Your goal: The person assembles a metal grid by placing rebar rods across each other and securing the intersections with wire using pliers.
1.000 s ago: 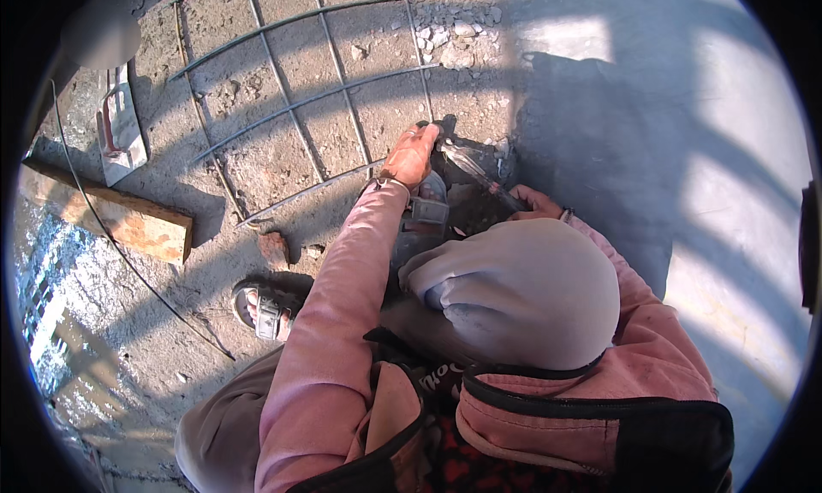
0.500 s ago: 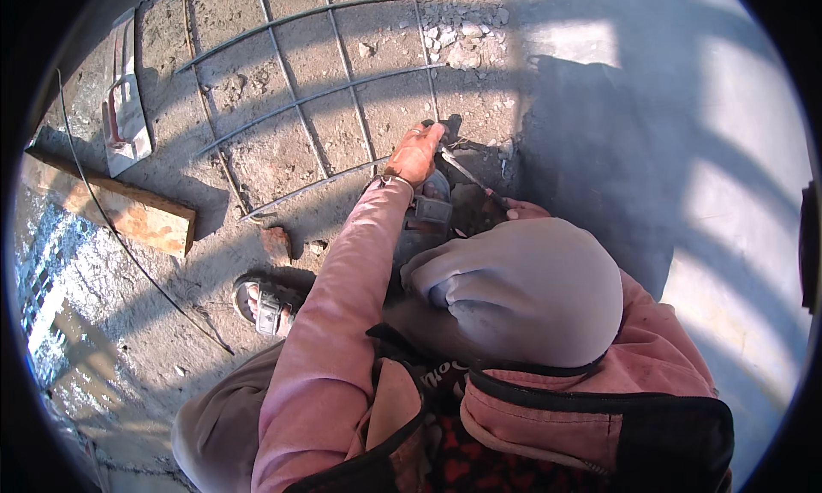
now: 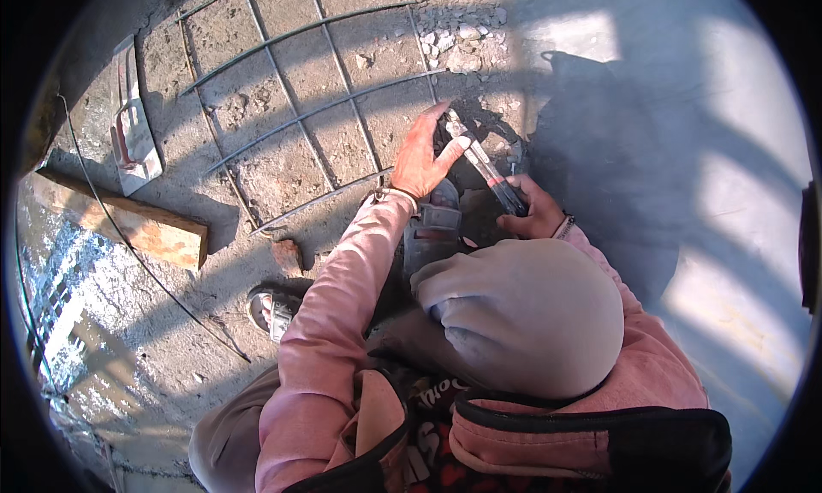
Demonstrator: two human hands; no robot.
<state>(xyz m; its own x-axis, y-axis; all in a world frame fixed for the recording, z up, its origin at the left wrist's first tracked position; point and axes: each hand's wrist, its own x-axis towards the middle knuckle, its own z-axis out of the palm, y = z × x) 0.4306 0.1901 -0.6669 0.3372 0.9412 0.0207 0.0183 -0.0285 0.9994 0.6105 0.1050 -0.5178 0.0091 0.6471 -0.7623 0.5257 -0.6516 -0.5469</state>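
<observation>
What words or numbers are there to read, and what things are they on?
Dark shirt: pale letters, partly covered by the pink jacket; I won't copy them out.
Long-handled tool in the right hand: none I can make out.
Trowel and wooden block: none I can make out.

Left hand [image 3: 418, 161]: lower fingers tucked under, out of sight; whether the thumb grips the long-handled tool [image 3: 481, 163] or merely overlaps it, unclear. Tool's far tip lost in shadow by the fingertips, its contact with the rod mesh [image 3: 300, 116] untellable. Mesh runs off the top edge; its near corner is covered by the left hand. Right hand [image 3: 531, 209]: some fingers concealed beneath the grip; forearm partly screened by the grey-clad knee [image 3: 531, 322]. Far sandal [image 3: 278, 313] partly behind the pink sleeve [image 3: 330, 322], near sandal [image 3: 432, 232] running under the knee. Dark object [image 3: 807, 249] cut by the right rim, kind unknown. Rubble [image 3: 445, 41] too small to sort.
</observation>
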